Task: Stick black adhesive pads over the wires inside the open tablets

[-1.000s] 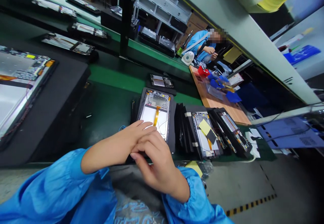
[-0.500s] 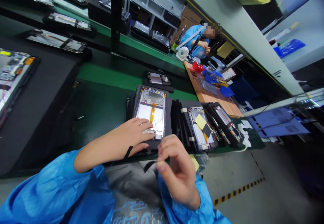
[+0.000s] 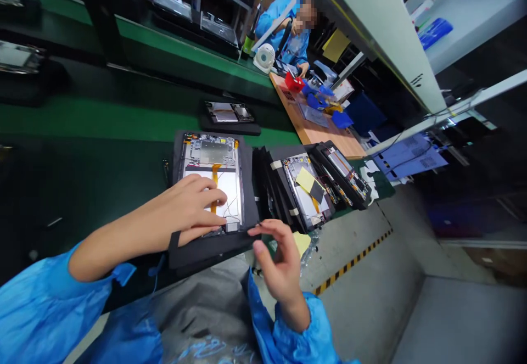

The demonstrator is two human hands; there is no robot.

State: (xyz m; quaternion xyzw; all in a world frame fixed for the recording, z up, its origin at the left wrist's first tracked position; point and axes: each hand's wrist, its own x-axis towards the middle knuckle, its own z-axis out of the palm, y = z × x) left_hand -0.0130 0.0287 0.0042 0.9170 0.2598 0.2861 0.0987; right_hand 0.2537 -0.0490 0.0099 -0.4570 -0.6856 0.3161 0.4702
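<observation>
An opened tablet [image 3: 235,188] with its circuit board, white battery and orange ribbon cable exposed lies on a black foam pad [image 3: 214,251]. My left hand [image 3: 193,205] rests on the lower half of this tablet with its fingers spread, covering part of the battery. A small black strip [image 3: 174,239] shows against the base of that thumb. At the pad's lower right corner is my right hand [image 3: 282,262], index fingertip at the edge and thumb held apart from it. Nothing can be made out between those fingers.
Right of the pad stand stacked black pads with another open tablet [image 3: 300,180] bearing a yellow note [image 3: 305,180]. Farther right lie more tablets [image 3: 346,169]. One tablet [image 3: 228,112] sits behind. A co-worker [image 3: 284,29] is beyond the wooden table [image 3: 325,133] and white fan [image 3: 264,56].
The view has swung right and nearer the pad. My right hand has gone from a loose curl beside the tablet to the pad's corner, its thumb and index parting. My left hand stays on the tablet.
</observation>
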